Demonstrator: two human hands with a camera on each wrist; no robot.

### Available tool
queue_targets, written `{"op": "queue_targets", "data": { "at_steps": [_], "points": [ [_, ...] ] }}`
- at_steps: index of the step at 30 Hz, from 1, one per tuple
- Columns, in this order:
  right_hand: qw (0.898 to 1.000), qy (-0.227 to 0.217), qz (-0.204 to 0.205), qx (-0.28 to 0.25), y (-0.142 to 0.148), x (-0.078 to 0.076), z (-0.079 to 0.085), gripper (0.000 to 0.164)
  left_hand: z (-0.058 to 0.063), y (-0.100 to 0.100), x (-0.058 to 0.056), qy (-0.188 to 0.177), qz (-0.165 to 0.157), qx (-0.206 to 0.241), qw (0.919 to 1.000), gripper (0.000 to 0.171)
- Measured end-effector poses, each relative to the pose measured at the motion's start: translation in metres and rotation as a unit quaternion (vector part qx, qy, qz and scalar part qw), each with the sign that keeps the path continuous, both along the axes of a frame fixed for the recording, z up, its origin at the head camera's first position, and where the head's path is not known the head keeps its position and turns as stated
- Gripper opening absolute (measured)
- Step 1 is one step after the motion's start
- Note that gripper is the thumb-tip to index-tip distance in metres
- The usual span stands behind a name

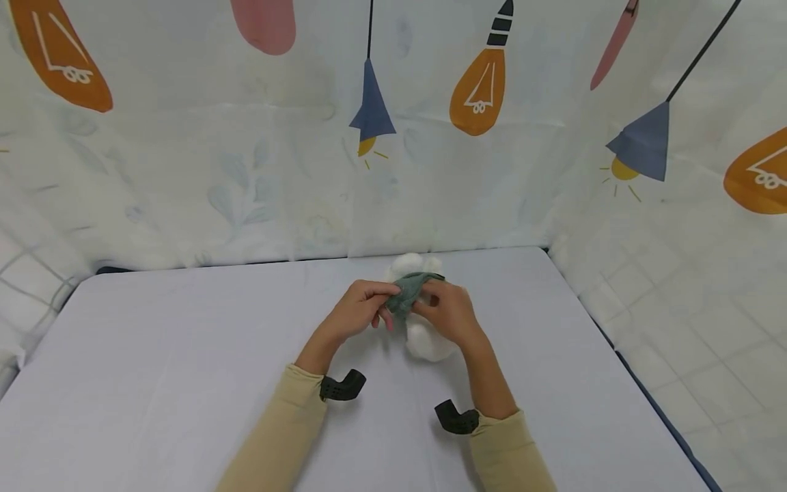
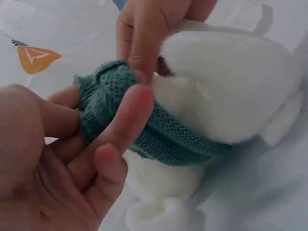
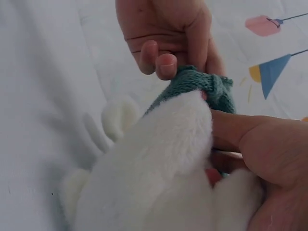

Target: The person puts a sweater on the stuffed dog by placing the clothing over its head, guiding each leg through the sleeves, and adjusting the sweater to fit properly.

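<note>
A white plush toy [image 1: 427,342] lies on the table with a green knitted garment [image 1: 408,292] partly around it. My left hand [image 1: 359,309] pinches the garment's bunched end at the toy's left side; two of its fingers stick out free in front of the knit [image 2: 173,139]. From the other side my right hand [image 1: 451,314] grips the same garment close against the toy's body, its fingertips partly hidden behind a white furry part of the plush toy [image 3: 144,159]. In the left wrist view, the right hand's finger [image 2: 144,43] reaches down to the knit's upper edge.
A white cloth covers the table [image 1: 184,383]. Behind it hangs a pale curtain [image 1: 295,171] printed with lamps and bulbs, which continues along the right side. Black curved pieces [image 1: 343,385] sit at both wrists, beside the beige sleeves [image 1: 277,430].
</note>
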State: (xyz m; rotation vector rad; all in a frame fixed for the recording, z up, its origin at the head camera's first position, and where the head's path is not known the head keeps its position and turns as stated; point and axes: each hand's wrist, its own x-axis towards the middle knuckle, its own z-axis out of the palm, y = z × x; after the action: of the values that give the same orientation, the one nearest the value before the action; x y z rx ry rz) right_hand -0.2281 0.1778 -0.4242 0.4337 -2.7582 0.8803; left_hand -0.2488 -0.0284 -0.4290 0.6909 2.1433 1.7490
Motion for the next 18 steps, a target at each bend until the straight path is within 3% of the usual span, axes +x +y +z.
{"op": "queue_targets", "data": {
  "at_steps": [4, 7, 9, 13, 18],
  "points": [
    [0.997, -0.060, 0.017, -0.044, 0.004, 0.001, 0.003, 0.012, -0.003, 0.002, 0.001, 0.013, 0.033, -0.024, 0.9991, 0.030],
    [0.993, -0.093, 0.032, -0.067, 0.007, 0.002, 0.006, 0.023, -0.003, 0.005, 0.003, 0.042, 0.057, -0.053, 0.9961, 0.029],
    [0.990, -0.107, 0.045, -0.084, 0.008, 0.003, 0.007, 0.024, -0.002, 0.007, 0.006, 0.072, 0.085, -0.087, 0.9900, 0.028],
    [0.987, -0.103, 0.049, -0.111, 0.008, 0.001, 0.006, 0.017, 0.005, 0.013, 0.013, 0.142, 0.151, -0.172, 0.9631, 0.023],
    [0.988, -0.090, 0.011, -0.123, 0.006, 0.001, 0.004, 0.011, 0.008, 0.020, 0.017, 0.196, 0.203, -0.246, 0.9274, 0.028]
  ]
}}
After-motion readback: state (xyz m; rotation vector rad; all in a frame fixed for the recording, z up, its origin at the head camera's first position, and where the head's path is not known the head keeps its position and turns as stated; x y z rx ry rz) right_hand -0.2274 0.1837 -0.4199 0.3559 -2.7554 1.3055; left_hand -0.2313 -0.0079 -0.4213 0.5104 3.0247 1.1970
